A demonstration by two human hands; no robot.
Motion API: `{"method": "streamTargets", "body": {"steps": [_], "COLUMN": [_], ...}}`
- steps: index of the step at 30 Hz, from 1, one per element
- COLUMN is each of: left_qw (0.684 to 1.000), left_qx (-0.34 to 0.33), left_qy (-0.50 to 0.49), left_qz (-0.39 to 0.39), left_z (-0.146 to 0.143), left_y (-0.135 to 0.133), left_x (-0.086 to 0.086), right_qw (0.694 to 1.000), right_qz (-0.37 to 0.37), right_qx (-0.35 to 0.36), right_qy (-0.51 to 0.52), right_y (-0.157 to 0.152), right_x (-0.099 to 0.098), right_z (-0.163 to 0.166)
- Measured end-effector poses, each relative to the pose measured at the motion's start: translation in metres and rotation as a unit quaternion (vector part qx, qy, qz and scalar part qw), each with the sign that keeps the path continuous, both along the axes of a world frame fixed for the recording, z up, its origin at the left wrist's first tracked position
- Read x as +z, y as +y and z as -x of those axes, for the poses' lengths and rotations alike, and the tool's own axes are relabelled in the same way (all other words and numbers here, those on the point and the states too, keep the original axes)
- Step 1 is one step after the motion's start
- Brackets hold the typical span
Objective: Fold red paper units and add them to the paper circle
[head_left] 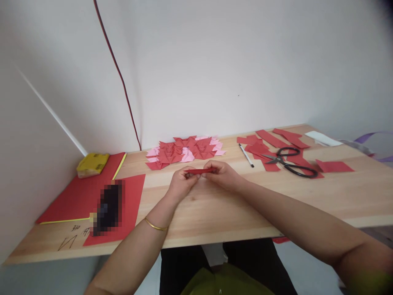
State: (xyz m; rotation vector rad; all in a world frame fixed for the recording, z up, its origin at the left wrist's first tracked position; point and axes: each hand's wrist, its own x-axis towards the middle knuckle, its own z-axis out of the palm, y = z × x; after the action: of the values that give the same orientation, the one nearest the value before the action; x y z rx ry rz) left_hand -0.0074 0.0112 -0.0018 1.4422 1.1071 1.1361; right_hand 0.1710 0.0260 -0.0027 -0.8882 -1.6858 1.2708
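Observation:
Between my two hands is a narrow folded piece of red paper point(200, 171), held level above the middle of the table. My left hand point(183, 183) pinches its left end, thumb in front. At the other end, my right hand point(221, 175) has thumb and fingers closed on the same paper, and the two thumbs nearly meet. Just beyond the hands lies a cluster of folded red paper pieces point(172, 152), with pink folded pieces point(188, 155) among them and at its edges.
Black-handled scissors point(281, 159) lie on red paper scraps point(270, 138) at the right, beside a pen point(246, 155) and a white strip point(323, 138). Red sheets point(72, 196), a yellow packet point(92, 164) and a blurred dark object point(109, 209) are at the left. A wall point(233, 73) stands behind the table.

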Motion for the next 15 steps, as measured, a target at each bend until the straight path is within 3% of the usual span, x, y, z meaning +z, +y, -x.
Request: {"method": "streamTargets", "body": {"steps": [10, 15], "left_qw": [0.998, 0.997], "left_qx": [0.034, 0.048], "left_qy": [0.058, 0.056], "left_qz": [0.017, -0.010], "left_z": [0.006, 0.006], "left_y": [0.001, 0.002], "left_x": [0.004, 0.004], "right_qw": [0.990, 0.985], "right_qz": [-0.063, -0.064], "right_qx": [-0.121, -0.156], "right_qy": [-0.025, 0.029], "right_y": [0.004, 0.006], "right_x": [0.014, 0.018], "right_z": [-0.013, -0.018]}}
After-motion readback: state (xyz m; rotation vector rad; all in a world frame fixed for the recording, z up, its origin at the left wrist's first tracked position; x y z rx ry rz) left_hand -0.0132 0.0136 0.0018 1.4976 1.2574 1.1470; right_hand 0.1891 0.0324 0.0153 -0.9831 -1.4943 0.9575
